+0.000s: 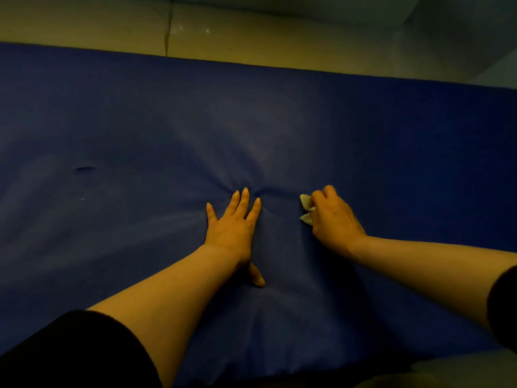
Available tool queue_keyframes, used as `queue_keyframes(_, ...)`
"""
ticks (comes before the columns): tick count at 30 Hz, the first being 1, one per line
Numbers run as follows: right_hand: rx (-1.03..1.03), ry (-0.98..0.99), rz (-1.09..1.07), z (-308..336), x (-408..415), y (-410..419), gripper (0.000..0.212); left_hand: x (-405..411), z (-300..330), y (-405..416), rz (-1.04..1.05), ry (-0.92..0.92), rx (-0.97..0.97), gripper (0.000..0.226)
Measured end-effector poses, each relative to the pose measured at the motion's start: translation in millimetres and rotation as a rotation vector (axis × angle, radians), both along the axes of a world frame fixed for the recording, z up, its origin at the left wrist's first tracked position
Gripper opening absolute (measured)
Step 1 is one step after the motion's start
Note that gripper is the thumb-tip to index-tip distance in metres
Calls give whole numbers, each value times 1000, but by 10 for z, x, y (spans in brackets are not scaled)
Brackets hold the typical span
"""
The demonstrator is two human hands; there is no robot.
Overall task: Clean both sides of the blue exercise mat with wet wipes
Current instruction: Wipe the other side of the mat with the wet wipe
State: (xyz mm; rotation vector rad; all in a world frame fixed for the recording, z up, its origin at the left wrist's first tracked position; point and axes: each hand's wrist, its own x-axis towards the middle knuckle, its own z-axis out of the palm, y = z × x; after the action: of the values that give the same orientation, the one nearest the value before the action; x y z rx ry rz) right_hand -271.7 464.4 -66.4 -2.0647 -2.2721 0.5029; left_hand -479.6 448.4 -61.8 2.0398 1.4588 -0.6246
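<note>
The blue exercise mat (140, 121) fills most of the view and lies flat, running left to right. My left hand (232, 228) presses flat on it near the middle, fingers spread, holding nothing; the mat dents around it. Just to its right, my right hand (333, 217) is closed on a crumpled white wet wipe (306, 210), which touches the mat surface. Only the wipe's left edge shows past my fingers.
A pale tiled floor (98, 26) runs beyond the mat's far edge. A small dark mark (85, 168) sits on the mat at the left. A grey surface (461, 32) rises at the back right. Dark sleeves cover both upper arms.
</note>
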Motion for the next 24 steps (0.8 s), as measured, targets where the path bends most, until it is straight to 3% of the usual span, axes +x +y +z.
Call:
queue_keyframes(5, -78, 167, 220, -101, -676, -167, 10, 16, -55, -8, 124, -95, 61, 133)
queue_keyframes(12, -54, -74, -22, 5, -83, 429, 16, 40, -35, 36, 195, -115, 168, 105)
queue_keyframes(16, -167, 59, 317, -15, -512, 228, 12, 51, -27, 130, 276, -174, 305, 90)
queue_keyframes(19, -162, 89, 394, -51, -503, 290, 18, 54, -49, 263, 252, -185, 275, 103)
queue_keyframes(24, 43, 25, 28, -72, -97, 727, 16, 64, -24, 483, 172, -187, 173, 124)
